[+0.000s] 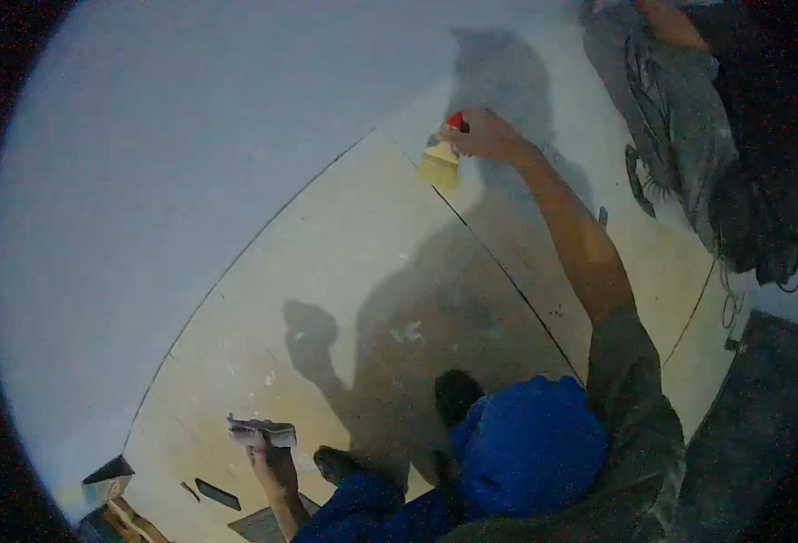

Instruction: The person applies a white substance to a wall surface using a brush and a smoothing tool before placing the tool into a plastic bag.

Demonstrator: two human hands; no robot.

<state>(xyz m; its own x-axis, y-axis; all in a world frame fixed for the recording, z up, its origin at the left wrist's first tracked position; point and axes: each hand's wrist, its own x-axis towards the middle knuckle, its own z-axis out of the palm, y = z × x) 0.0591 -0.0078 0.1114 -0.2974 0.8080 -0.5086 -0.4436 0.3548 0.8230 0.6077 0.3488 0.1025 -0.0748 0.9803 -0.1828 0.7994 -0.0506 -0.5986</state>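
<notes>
My right hand point(491, 136) is raised in front of me, arm stretched out, fingers closed round the handle of a paintbrush point(440, 168). The brush has a wide head of pale yellow bristles pointing down and a spot of red by my fingers. Its bristles are at the corner where the pale wall and floor meet; whether they touch cannot be told. Low on the left, my left hand point(263, 452) grips a small flat grey object point(278, 433) smeared with white, its kind unclear. My bent knees in blue trousers point(530, 448) are between the arms.
Pale floor panels point(327, 244) with dark seams and white spots meet the blue-grey wall point(191, 118). A dark flat rectangle point(217, 494) lies near my left hand. Wooden pieces point(123, 511) stand at lower left. Grey cloth point(670, 118) and black cloth point(765, 118) bunch at upper right.
</notes>
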